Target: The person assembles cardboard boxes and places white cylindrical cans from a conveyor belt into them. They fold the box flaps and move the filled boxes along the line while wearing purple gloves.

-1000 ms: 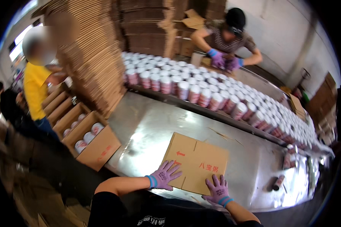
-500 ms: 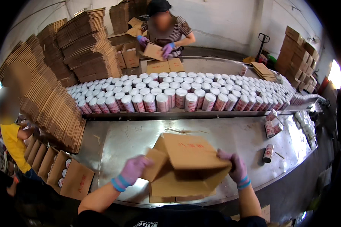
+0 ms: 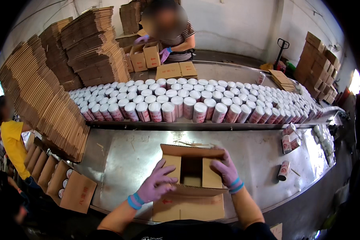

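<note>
In front of me a cardboard box (image 3: 192,151) stands on the metal table. Its top is uncovered and its far flap sticks up. Both short end flaps are folded inward, leaving a dark gap between them. My left hand (image 3: 158,182), in a purple glove, is at the box's left side with fingers spread. At the right end, my right hand (image 3: 227,172), gloved alike, grips the box, thumb on the end flap. A flattened carton (image 3: 202,208) with a red arrow lies between the box and my body.
Rows of white-lidded cans (image 3: 200,112) fill a conveyor beyond the table (image 3: 128,160). A loose can (image 3: 284,171) stands at right. Flat cardboard stacks (image 3: 48,104) rise at left, near cartons holding cans (image 3: 78,192). A co-worker (image 3: 176,40) handles boxes opposite; another person (image 3: 12,140) is at left.
The box has gone from tilted and blurred to upright, with its end flaps folded in. My left hand has let go of a flap and spread its fingers. The co-worker opposite has set a box upright.
</note>
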Demonstrator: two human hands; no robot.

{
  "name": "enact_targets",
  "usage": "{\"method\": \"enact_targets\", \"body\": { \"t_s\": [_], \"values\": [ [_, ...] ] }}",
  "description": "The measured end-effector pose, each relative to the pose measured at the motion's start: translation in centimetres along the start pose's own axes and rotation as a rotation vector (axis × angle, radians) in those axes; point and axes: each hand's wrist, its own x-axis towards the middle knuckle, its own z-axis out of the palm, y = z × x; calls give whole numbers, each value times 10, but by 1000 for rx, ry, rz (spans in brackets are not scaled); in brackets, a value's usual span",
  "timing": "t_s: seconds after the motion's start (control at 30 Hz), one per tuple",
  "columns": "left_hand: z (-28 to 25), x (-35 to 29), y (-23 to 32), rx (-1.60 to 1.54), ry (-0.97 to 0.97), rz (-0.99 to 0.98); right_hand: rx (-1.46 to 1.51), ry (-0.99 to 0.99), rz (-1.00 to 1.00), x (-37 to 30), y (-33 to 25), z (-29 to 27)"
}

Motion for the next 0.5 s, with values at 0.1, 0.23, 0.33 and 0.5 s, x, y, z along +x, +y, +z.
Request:
{"method": "enact_targets", "body": {
  "t_s": [0.1, 0.23, 0.33, 0.5],
  "values": [
    [26, 16, 9, -579, 439, -379, -408, 69, -449, -16, 48, -22],
    [30, 10, 11, -387, 556, -506, -523, -13, -229, -41, 34, -27],
    [12, 5, 37, -504, 420, -576, -343, -30, 91, -53, -19, 1],
    [0, -44, 1, -415, -132, -827, -1257, -680, -423, -62, -2, -17]
  ]
}}
